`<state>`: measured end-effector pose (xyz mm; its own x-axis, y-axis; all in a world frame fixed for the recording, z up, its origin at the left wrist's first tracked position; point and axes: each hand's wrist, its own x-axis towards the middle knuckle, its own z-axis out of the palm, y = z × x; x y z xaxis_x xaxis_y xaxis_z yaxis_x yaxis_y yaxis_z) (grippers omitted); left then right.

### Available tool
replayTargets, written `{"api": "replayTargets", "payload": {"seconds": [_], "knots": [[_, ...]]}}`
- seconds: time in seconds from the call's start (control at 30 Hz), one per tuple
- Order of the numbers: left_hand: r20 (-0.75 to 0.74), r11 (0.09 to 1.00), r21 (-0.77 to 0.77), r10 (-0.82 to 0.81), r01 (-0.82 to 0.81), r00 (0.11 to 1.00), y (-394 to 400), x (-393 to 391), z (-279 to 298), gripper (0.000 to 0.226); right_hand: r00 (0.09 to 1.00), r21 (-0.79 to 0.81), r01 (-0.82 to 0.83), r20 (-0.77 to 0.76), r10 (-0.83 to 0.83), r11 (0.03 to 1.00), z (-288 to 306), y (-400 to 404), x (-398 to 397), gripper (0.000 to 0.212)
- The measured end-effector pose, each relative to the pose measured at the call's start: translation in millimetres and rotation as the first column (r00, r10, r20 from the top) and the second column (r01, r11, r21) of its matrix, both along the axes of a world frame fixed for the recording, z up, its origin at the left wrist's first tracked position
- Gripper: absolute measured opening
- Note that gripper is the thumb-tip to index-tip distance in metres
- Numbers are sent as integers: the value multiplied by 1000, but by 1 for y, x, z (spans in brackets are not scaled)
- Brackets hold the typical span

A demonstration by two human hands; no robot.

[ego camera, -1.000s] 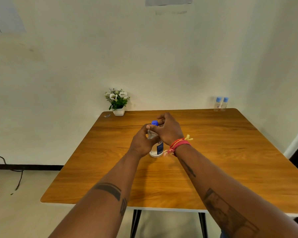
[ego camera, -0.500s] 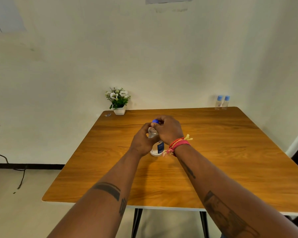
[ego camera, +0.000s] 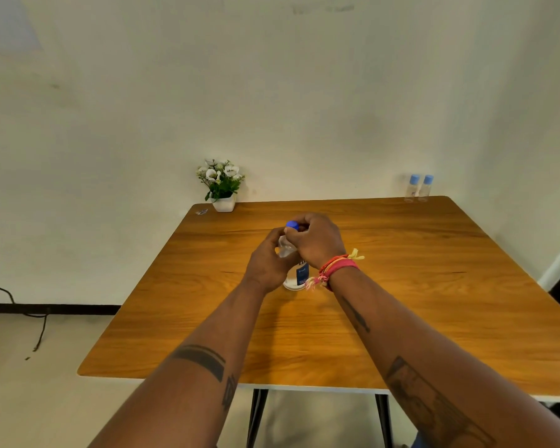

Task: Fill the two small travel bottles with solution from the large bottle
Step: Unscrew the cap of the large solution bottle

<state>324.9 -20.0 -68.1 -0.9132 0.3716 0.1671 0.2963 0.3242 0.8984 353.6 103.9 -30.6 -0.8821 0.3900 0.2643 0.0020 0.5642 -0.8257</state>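
Note:
The large bottle (ego camera: 297,275), clear with a blue label, stands upright on the wooden table (ego camera: 401,286) near its middle. My left hand (ego camera: 269,263) wraps around its body from the left. My right hand (ego camera: 317,239) is closed over its top, fingers on the blue cap (ego camera: 292,225), which peeks out at the fingertips. Much of the bottle is hidden behind both hands. The two small travel bottles (ego camera: 419,188), clear with light blue caps, stand side by side at the table's far right corner, well away from my hands.
A small white pot of white flowers (ego camera: 222,186) sits at the far left corner, with a tiny scrap (ego camera: 201,212) beside it. A wall runs directly behind the table. A dark cable (ego camera: 0,286) trails on the floor at left.
My right hand's fingers have curled tighter over the blue cap, covering more of it. The bottle and my left hand stay in place.

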Motion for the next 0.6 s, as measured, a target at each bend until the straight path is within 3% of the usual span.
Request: {"api": "replayTargets", "payload": {"seconds": [0.17, 0.3, 0.4, 0.47, 0.6], "knots": [[2, 1000, 1, 2, -2, 1000, 1, 0, -3, 58, 1000, -50, 29, 12, -28, 998, 0, -2, 5, 55], [-16, 1000, 1, 5, -5, 1000, 0, -1, -3, 55, 997, -56, 72, 4, -72, 996, 3, -1, 4, 32], [-3, 1000, 8, 5, -5, 1000, -1, 1, -3, 56, 999, -65, 35, 1, -35, 997, 0, 0, 4, 25], [-10, 1000, 6, 1, -1, 1000, 0, 2, -3, 56, 999, -59, 34, -21, -36, 998, -2, -2, 6, 26], [-19, 1000, 3, -7, 7, 1000, 1, 1, -2, 58, 998, -105, 62, -26, -65, 993, -3, -6, 5, 50]]}}
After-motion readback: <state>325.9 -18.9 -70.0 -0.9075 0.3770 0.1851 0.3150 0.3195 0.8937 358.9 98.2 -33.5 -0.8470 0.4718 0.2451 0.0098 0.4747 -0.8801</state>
